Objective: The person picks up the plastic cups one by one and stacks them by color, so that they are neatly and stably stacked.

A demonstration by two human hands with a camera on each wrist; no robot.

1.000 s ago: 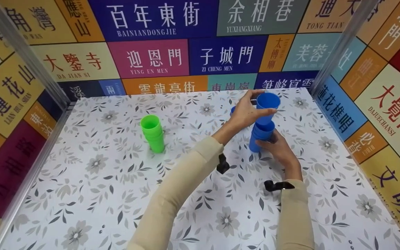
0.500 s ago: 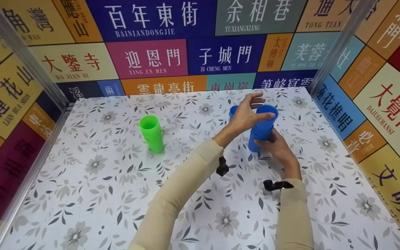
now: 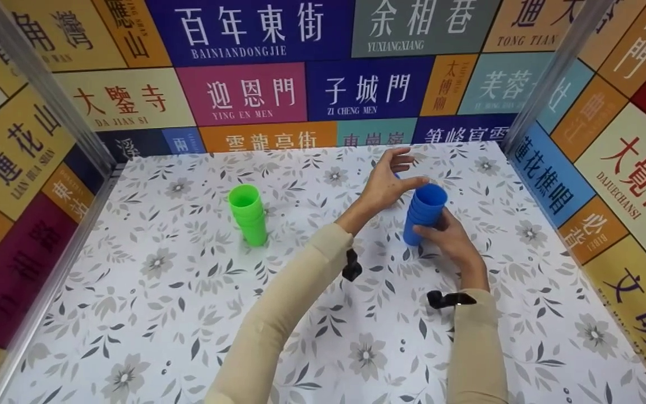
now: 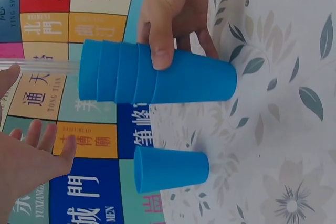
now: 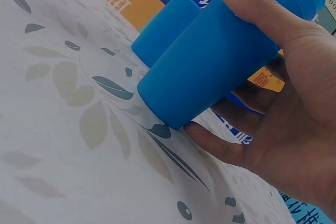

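Observation:
A stack of several nested blue cups (image 3: pixel 425 210) stands upright on the right half of the table. My right hand (image 3: pixel 451 238) grips its lower part, thumb on one side and fingers round the back, as the right wrist view also shows. Beside the stack's top rim, my left hand (image 3: pixel 386 184) is spread with nothing in it; in the left wrist view it stands apart from the cups. A single blue cup (image 4: pixel 170 169) stands upright behind them, mostly hidden by the left hand in the head view.
A stack of green cups (image 3: pixel 249 216) stands on the left half of the table. The table (image 3: pixel 199 325) has a white cover with grey leaves and flowers. Printed sign panels (image 3: pixel 255 95) wall the back and both sides.
The blue cup that my left hand held above the stack has gone down into it. My left hand has let go and moved slightly left. My right hand keeps its grip.

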